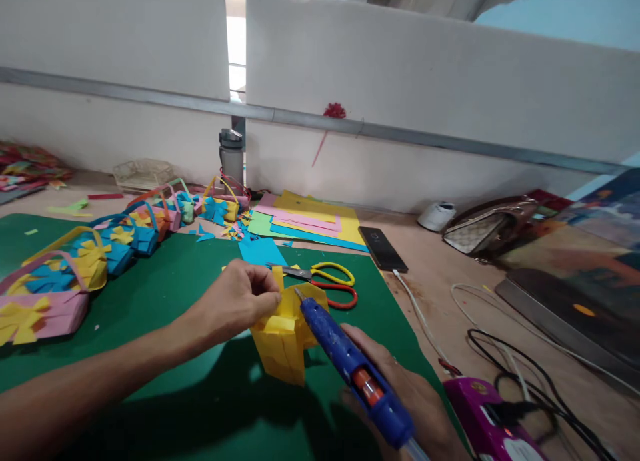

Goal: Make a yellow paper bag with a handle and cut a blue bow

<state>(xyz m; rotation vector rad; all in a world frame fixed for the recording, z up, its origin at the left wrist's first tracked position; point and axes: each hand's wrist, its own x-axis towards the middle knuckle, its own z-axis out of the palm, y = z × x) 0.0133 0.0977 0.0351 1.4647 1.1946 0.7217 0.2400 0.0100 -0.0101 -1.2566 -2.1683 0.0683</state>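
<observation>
My left hand (pixel 240 293) pinches the upper part of a yellow paper basket (pixel 280 351), holding it over the green mat (pixel 190 394). The basket looks folded from paper, with an upright strip at its top. In my right hand (pixel 415 387) is a blue glue gun (pixel 345 354), its metal tip pointing up and left at the basket's inside. Whether the tip touches the paper I cannot tell. Behind the basket lie scissors (pixel 333 274) with one yellow and one red handle loop, partly hidden by it.
Several paper baskets with bows (pixel 120 237) line the left. Coloured paper sheets (pixel 310 217) lie at the back, near a grey bottle (pixel 231 157). On the right are a phone (pixel 383 247) on a white cable, a purple power strip (pixel 487 417), black cords and a handbag (pixel 485 227).
</observation>
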